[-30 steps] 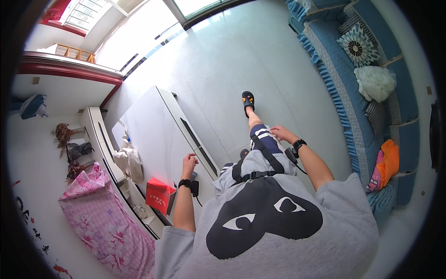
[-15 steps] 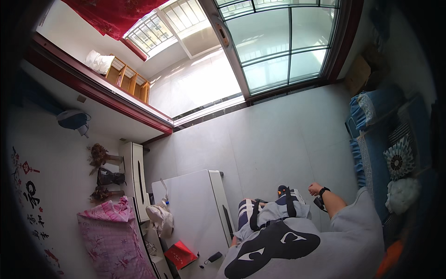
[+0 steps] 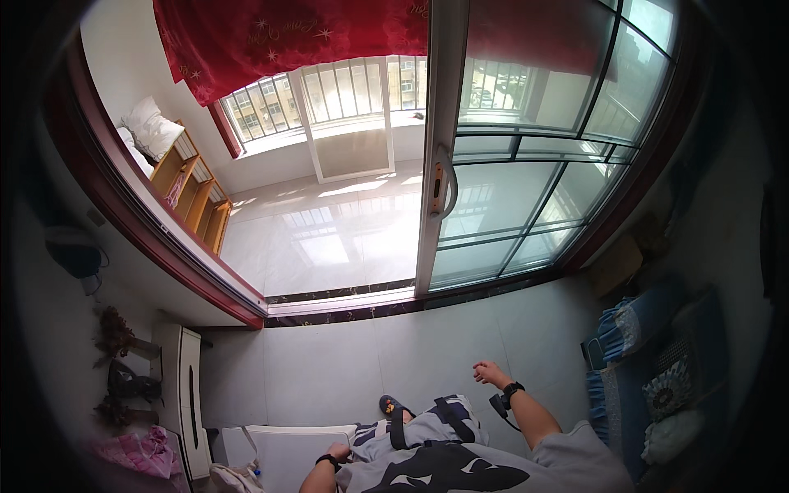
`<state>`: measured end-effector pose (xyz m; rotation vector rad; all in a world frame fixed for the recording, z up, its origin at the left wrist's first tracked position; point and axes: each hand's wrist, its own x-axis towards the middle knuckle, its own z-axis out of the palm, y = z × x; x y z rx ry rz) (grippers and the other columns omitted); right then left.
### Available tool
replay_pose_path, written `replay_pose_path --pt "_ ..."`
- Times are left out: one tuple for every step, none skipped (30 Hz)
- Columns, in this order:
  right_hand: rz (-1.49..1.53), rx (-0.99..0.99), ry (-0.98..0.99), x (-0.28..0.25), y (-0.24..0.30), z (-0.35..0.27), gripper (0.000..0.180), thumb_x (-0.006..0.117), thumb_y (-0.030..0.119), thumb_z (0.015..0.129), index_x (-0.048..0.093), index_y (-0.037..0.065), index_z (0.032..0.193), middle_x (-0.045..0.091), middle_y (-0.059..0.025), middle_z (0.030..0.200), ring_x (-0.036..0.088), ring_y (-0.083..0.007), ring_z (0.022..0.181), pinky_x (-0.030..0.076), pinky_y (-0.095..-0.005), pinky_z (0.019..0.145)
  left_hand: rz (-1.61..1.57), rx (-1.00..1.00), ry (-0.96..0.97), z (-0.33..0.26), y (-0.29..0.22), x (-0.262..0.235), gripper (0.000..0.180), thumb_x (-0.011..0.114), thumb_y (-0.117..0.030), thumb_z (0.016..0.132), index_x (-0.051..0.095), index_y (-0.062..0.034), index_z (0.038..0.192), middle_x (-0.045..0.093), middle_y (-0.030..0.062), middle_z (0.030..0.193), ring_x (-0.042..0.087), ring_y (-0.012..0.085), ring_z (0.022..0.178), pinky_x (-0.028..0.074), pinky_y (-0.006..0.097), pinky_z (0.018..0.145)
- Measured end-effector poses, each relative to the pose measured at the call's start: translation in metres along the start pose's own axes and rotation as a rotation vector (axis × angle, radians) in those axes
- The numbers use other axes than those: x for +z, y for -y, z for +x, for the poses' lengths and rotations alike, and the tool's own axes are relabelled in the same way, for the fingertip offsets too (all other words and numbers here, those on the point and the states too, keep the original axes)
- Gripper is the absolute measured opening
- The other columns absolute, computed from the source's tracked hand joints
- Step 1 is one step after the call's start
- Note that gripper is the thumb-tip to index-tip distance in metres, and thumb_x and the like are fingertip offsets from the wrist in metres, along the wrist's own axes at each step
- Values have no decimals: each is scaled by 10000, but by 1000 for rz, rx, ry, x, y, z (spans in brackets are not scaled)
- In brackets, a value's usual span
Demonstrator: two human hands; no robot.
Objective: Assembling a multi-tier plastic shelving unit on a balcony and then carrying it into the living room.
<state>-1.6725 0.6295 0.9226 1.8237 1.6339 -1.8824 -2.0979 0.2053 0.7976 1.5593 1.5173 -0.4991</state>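
My right hand point(image 3: 491, 375) is held out ahead of my body above the tiled floor, its fingers curled in with nothing showing in them. A black watch point(image 3: 513, 388) sits on that wrist, and a small dark device point(image 3: 500, 404) with a cable hangs beside it. My left hand point(image 3: 337, 451) is low, beside the white table point(image 3: 300, 444) and my leg; its fingers are too small and hidden to make out. A dark band point(image 3: 329, 461) circles the left wrist. Below me a dark slipper point(image 3: 394, 406) shows on one foot.
Ahead stands a glass sliding door point(image 3: 509, 214) with a curved handle point(image 3: 448, 193); left of it a doorway leads over a dark sill point(image 3: 353, 312). Beyond are a wooden shelf point(image 3: 193, 197) and a red curtain point(image 3: 304, 41). A white cabinet point(image 3: 185, 394) stands left, a blue sofa point(image 3: 608, 403) right.
My view has tilted up and moved toward the doorway, so the door and curtain show more. The table has slid down out of view in part. My left hand has come into sight.
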Motion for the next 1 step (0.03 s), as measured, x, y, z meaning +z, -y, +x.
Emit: replay_pose_path --pt "10 22 13 16 4 1 307 489 215 888 598 34 1111 664 -79 885 640 -161 781 509 -290 648 48 -31 -111 13 43 -32 466 792 -502 680 667 -75 815 685 123 901 640 334 920 528 425 768"
